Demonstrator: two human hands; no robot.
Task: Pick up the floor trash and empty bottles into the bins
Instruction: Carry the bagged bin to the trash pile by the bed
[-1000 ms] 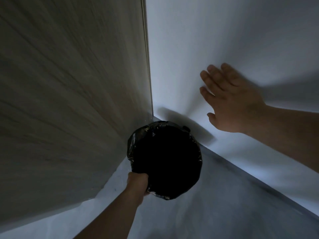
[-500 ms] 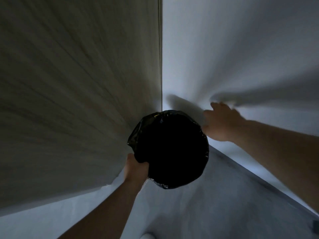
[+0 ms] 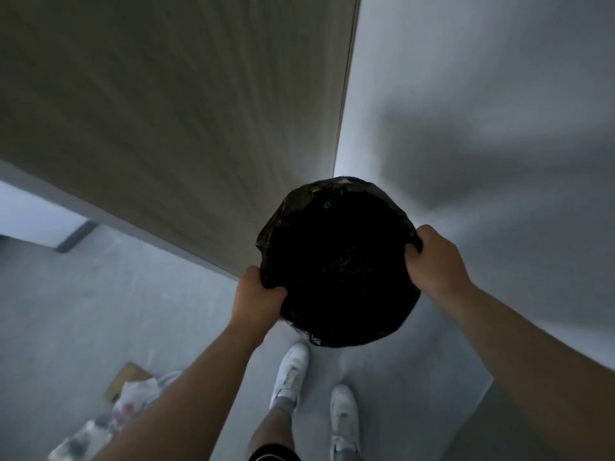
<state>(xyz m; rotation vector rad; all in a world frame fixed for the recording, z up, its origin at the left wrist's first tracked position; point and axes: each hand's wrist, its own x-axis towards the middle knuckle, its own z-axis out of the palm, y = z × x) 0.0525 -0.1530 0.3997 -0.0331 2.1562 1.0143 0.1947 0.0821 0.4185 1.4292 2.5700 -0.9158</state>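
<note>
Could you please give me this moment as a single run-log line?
left hand: grips bin rim | right hand: grips opposite rim | black-lined bin: held in corner | floor trash: not yet picked up

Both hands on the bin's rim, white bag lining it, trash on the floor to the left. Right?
Not quite: the liner bag is black, not white, as the head view shows. The rest holds: left hand and right hand grip the rim of the bin, and trash lies on the floor to the left.

bin (image 3: 339, 261) interior — black, unreadable | floor trash (image 3: 109, 417) — blurred, cut off
</note>
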